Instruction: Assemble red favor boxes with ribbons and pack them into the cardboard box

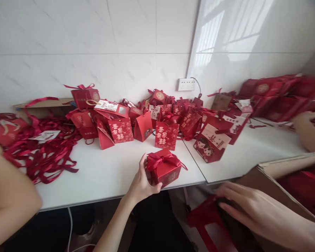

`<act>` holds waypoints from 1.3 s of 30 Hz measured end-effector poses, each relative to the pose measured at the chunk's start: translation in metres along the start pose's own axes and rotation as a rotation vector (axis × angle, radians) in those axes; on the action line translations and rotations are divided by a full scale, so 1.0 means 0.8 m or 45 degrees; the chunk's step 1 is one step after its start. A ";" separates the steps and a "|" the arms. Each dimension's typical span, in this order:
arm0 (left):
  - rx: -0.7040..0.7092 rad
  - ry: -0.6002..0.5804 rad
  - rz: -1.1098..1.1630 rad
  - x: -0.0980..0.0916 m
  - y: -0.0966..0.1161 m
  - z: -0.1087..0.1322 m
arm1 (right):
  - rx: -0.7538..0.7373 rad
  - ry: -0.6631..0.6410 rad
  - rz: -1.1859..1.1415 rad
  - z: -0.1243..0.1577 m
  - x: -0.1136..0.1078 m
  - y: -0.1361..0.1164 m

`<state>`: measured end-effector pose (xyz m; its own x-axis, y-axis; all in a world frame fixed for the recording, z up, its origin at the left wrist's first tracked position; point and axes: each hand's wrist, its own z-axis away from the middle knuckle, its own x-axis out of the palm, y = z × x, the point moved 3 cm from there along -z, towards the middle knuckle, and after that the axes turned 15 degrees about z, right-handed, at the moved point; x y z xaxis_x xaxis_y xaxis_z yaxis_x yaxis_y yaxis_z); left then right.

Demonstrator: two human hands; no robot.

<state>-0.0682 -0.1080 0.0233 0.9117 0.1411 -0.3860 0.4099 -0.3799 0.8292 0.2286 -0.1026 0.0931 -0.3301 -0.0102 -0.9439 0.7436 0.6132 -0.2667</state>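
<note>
Apparently for steadiness, the left hand [145,182] pinches the ribboned box [165,170] between its fingers; whether the right hand [248,204] grips, I can't tell.

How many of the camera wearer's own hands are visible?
2: the left hand grips a bow-topped red box at the table's near edge; the right hand, blurred, is at a red item beside the cardboard carton. Neither is hidden.

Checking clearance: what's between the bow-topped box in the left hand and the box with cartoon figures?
Head view: bare white tabletop with a dark seam, between the bow-topped box and cartoon box.
</note>
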 end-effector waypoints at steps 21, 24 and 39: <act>-0.089 -0.288 0.159 0.065 0.046 -0.129 | 0.325 -0.061 -0.269 -0.078 0.033 0.013; -0.131 -0.349 0.130 0.060 0.046 -0.136 | 0.207 -0.049 -0.145 -0.080 0.042 0.003; 0.442 -0.350 -0.149 0.082 0.109 -0.039 | -0.552 0.433 0.618 -0.072 0.018 -0.019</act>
<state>0.0286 -0.1034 0.0826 0.7988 -0.0284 -0.6009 0.4329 -0.6665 0.6070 0.1794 -0.0668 0.0948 -0.2366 0.5446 -0.8046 0.5783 0.7444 0.3338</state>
